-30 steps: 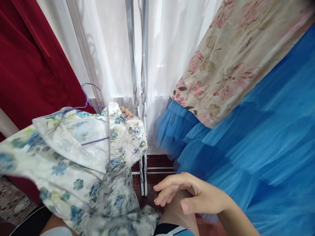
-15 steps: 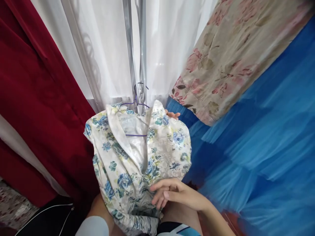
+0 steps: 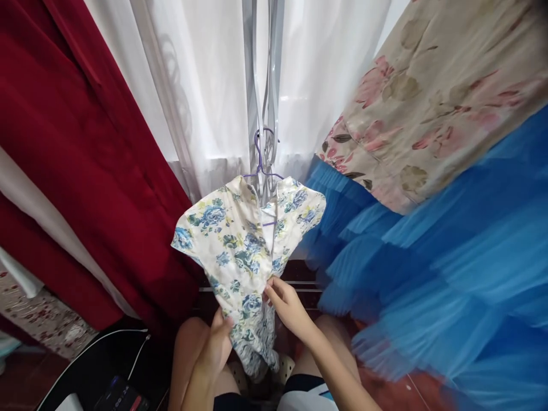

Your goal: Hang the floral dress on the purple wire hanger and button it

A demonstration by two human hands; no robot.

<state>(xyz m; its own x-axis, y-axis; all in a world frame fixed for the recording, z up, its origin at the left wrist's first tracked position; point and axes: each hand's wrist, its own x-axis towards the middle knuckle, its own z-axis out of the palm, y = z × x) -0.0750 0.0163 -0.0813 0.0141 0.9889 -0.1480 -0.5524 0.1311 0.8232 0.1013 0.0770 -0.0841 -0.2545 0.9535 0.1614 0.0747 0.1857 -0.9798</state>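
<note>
A white floral blouse (image 3: 240, 245) with blue flowers and short cap sleeves hangs on a purple hanger (image 3: 259, 165) in front of me. Its neckline is a narrow V, and the lower part is gathered and bunched. My left hand (image 3: 219, 337) grips the blouse's left side near the waist, thumb in front and the other fingers behind it. At the bottom of the V, my right hand (image 3: 286, 299) pinches the front edge between thumb and fingers. What exactly lies under those fingertips is hidden.
White curtains (image 3: 214, 74) hang behind metal poles (image 3: 266, 68). Red cloth (image 3: 98, 171) hangs at left; a beige floral garment (image 3: 411, 103) and blue tulle (image 3: 419, 274) at right. An open black bag (image 3: 141, 365) stands at lower left. My knees flank the blouse.
My left hand has come from behind the blouse's right shoulder to its left side. My right hand, loosely open before, now pinches the front. The blouse hangs narrower, its neckline drawn together.
</note>
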